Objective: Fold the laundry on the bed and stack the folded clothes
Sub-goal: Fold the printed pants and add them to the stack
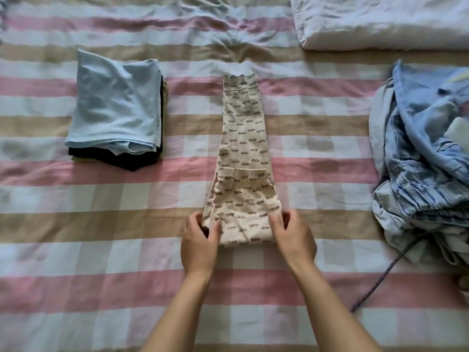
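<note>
- The cream trousers [243,148], printed with small dark squiggles, lie in a long narrow strip on the checked bed sheet [76,250], running straight away from the person.
- The near end of the trousers is folded back over the strip. The edge of this flap is a gathered elastic band [243,172] that lies across the strip about a third of the way up.
- The left hand [199,243] holds the near left corner of the trousers. Its thumb [217,229] lies on top of the cloth and its fingers curl round the side edge, pinching the fold.
- The right hand [295,241] holds the near right corner in the same way, with the thumb [275,222] on top and the fingers curled round the edge.
- To the left of the trousers, well apart, stands the stack of folded clothes [114,107]. A light blue garment is on top, a black garment [127,161] is under it, and a sliver of an olive one shows at the stack's edge.
- To the right of the trousers, well apart, is a loose heap of unfolded blue denim and pale blue clothes [426,153].
- Beyond the trousers and to the right lies white bedding [380,21].
- A purple cord [380,278] trails from under the heap across the sheet, to the right of the right forearm.
</note>
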